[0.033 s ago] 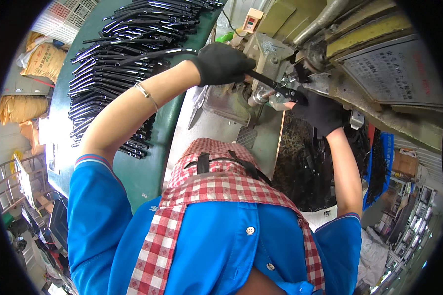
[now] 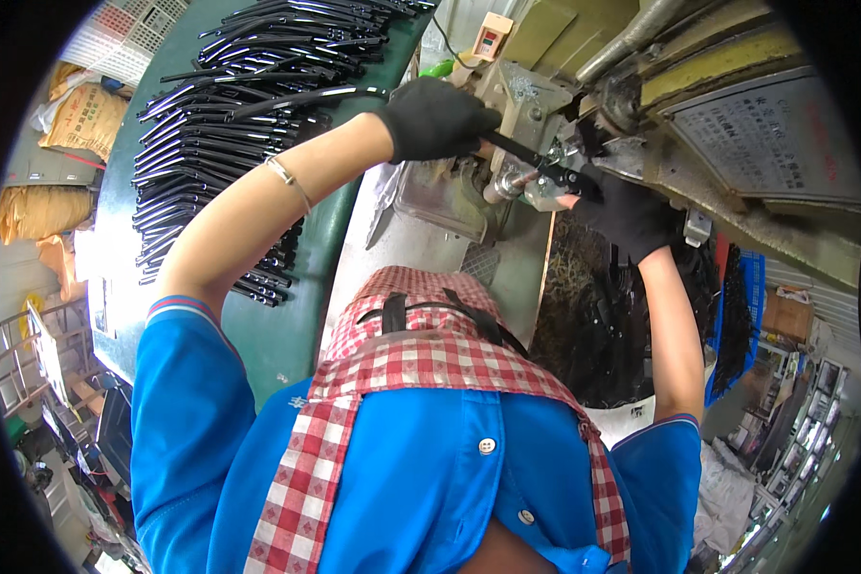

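Note:
My left hand, in a black glove, is closed round a long, slightly bent black bar. One end of the bar reaches back over the green table; the other, which has a jointed, clip-like tip, lies at the metal tooling of a press-like machine. My right hand, also black-gloved, closes its fingers at that tip. A bare fingertip shows through the glove there. The right palm and the exact contact with the tooling are hidden.
Many similar black bars lie in rows on the green table to the left. Below my right hand a container holds dark parts. A blue crate stands further right. The machine's heavy green body overhangs the upper right.

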The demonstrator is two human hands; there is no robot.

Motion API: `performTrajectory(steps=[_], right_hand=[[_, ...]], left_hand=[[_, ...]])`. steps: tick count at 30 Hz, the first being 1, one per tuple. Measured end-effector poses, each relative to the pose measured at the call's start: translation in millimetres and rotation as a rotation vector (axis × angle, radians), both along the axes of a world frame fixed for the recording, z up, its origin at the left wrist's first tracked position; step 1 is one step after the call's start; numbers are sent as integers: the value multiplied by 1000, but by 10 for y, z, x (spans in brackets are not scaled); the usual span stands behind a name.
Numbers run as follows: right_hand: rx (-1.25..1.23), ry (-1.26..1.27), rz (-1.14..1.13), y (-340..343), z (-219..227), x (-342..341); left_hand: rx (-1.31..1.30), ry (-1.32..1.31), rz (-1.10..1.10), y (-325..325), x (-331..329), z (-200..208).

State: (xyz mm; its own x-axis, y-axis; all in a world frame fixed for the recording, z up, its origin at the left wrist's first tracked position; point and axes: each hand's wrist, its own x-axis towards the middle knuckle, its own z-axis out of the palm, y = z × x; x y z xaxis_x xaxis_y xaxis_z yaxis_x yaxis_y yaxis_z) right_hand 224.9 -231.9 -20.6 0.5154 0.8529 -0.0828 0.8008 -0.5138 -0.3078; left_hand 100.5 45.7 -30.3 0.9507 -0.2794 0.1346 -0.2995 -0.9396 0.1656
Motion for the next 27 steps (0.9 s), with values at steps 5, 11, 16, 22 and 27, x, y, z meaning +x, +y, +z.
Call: performTrajectory(steps=[5, 11, 16, 22, 27], right_hand=[[-70, -105, -132, 6, -14, -146], [121, -75, -149, -53, -13, -181], [372, -213, -46, -18, -51, -270], [565, 33, -1, -213, -129, -865], [407, 431, -288, -351, -1231, -439]], left_hand=[[-23, 23, 51, -12, 57, -64], [-40, 16, 0, -24, 82, 32], [-14, 39, 15, -48, 72, -14], [-80, 31, 47, -41, -6, -44], [-143, 40, 31, -20, 29, -87]])
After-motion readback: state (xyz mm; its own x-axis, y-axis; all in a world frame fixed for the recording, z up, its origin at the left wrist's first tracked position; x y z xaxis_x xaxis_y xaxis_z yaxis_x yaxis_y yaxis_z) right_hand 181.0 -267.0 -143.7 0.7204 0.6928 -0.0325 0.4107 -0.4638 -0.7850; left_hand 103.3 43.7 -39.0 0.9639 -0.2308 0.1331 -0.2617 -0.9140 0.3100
